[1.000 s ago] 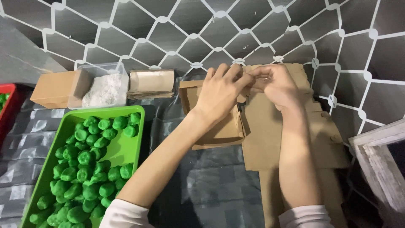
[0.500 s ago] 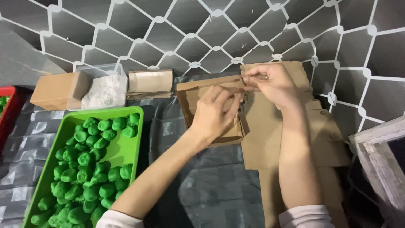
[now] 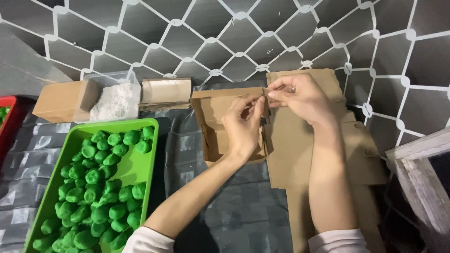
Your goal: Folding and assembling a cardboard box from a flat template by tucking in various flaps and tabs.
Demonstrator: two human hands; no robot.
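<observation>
Head view, 2 bare hands at centre frame, both working on a half-folded brown cardboard box (image 3: 220, 124). The box sits open-side up on the dark grey tiled table (image 3: 243, 211), just right of the green tray, its right edge against a stack of flat cardboard blanks (image 3: 304, 154).

Left hand (image 3: 243, 126) rests over the box's right wall, fingers (image 3: 247, 104) curled and closed on the upper right corner flap. Right hand (image 3: 302, 98) is just above and right of it, fingers (image 3: 276, 91) pinched shut on the same flap edge at the box's top right corner. A ring shows on 1 right finger. Fingertips of both hands nearly meet at that corner. Both forearms run up from the bottom edge, white sleeves (image 3: 337, 241) at the cuffs.

Left side of frame: green plastic tray (image 3: 140, 164) filled with many small green rounded lumps (image 3: 98, 182), packed toward the tray's left and lower part. Upper left: closed brown cardboard box (image 3: 61, 99), beside it a clear plastic tub (image 3: 115, 96) with white powder, then a folded brown box (image 3: 166, 91) just right of the tub. Far left edge: part of a red tray (image 3: 7, 124). Back wall is grey quilted panel (image 3: 211, 37) with white diamond lines. Lower right corner: whitish wooden frame (image 3: 422, 182).
</observation>
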